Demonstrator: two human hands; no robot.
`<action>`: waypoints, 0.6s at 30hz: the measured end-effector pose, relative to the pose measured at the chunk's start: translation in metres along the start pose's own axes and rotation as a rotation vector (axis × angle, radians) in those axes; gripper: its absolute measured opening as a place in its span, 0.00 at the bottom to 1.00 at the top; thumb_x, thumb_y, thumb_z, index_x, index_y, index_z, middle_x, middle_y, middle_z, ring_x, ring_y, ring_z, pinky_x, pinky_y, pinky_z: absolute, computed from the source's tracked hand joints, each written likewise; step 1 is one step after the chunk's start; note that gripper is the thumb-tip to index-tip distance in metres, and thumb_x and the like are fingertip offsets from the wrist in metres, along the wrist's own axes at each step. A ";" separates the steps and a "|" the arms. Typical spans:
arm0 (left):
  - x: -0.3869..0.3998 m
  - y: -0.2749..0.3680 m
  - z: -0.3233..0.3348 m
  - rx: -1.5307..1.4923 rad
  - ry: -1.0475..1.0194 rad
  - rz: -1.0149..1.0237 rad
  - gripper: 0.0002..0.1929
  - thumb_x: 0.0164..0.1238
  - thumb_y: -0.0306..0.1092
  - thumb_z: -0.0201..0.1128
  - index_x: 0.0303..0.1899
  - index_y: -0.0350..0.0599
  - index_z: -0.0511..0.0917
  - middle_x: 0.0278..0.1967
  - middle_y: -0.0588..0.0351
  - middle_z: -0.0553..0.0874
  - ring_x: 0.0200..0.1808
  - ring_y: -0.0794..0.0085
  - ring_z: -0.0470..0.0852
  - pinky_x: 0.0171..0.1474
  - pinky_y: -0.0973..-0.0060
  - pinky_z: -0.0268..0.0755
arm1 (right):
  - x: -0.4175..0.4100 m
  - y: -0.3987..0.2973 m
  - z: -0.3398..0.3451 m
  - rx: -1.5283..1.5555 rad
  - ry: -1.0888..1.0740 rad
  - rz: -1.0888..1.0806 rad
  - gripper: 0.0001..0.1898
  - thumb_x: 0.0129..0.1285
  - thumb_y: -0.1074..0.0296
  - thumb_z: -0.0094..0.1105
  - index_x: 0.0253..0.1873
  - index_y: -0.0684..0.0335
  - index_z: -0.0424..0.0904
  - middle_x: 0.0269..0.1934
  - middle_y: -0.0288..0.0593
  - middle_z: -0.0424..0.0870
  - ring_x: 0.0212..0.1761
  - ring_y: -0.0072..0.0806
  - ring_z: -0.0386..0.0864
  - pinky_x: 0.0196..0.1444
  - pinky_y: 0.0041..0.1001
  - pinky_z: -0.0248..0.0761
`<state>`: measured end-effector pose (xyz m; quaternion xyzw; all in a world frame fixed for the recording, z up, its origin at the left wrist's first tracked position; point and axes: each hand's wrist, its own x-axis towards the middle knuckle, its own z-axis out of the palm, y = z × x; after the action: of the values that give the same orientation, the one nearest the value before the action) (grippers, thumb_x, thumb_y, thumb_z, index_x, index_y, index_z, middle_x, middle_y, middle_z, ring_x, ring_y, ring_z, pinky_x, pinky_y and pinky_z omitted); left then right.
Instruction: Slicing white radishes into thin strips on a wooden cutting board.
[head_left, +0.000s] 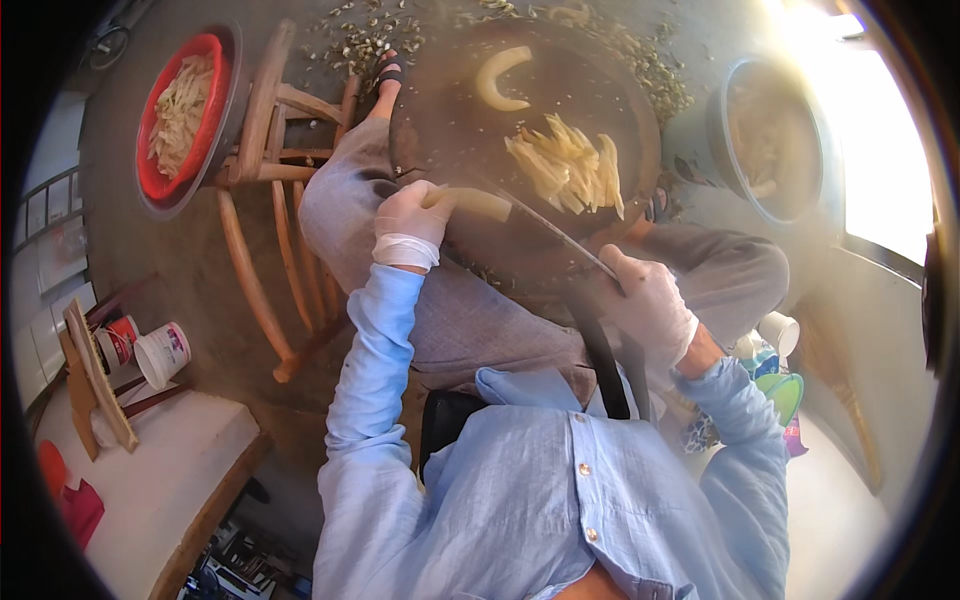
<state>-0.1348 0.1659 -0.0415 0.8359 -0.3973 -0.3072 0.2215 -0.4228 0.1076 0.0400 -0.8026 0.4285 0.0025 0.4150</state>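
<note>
My left hand (409, 217), in a thin white glove, grips one end of a pale, curved, peeled vegetable (484, 202). Its other end looks cut flat and lies close to the blade of a knife (561, 237). My right hand (646, 298), gloved too, is closed around the knife's handle, which its fingers mostly hide. Both hands are over the near side of a round, dark, wet-looking board (442, 105). On the board lie a pile of pale yellow cut strips (570, 165) and, farther off, another curved vegetable (491, 79). Whether the blade touches the held piece I cannot tell.
A red basin (142, 142) of pale strips stands at the left, beyond a wooden chair (259, 169). At the right is a blue bucket (816, 157) with pale pieces inside. Vegetable scraps (367, 37) litter the floor around the board. A broom (855, 420) leans at the right wall.
</note>
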 end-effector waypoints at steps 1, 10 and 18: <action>0.000 0.000 0.001 -0.030 -0.006 -0.029 0.15 0.60 0.44 0.68 0.40 0.42 0.85 0.37 0.44 0.88 0.42 0.52 0.86 0.46 0.64 0.75 | 0.002 -0.001 0.000 -0.019 -0.027 0.001 0.05 0.64 0.71 0.56 0.41 0.61 0.71 0.26 0.55 0.79 0.32 0.57 0.79 0.35 0.48 0.71; -0.005 -0.013 0.013 -0.228 0.084 0.115 0.11 0.60 0.38 0.68 0.40 0.42 0.85 0.39 0.45 0.87 0.40 0.50 0.85 0.45 0.65 0.76 | 0.013 -0.009 0.012 -0.149 -0.122 0.064 0.06 0.63 0.70 0.55 0.42 0.62 0.70 0.25 0.55 0.81 0.30 0.56 0.80 0.34 0.48 0.74; -0.013 -0.022 0.018 -0.085 0.179 0.176 0.09 0.63 0.31 0.67 0.43 0.43 0.86 0.37 0.49 0.87 0.38 0.60 0.85 0.45 0.69 0.76 | 0.055 -0.033 0.032 -0.199 -0.085 0.025 0.07 0.65 0.67 0.54 0.41 0.64 0.70 0.23 0.56 0.81 0.29 0.55 0.82 0.35 0.47 0.76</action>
<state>-0.1417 0.1870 -0.0632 0.8118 -0.4343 -0.2271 0.3173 -0.3536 0.1010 0.0211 -0.8336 0.4181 0.0843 0.3509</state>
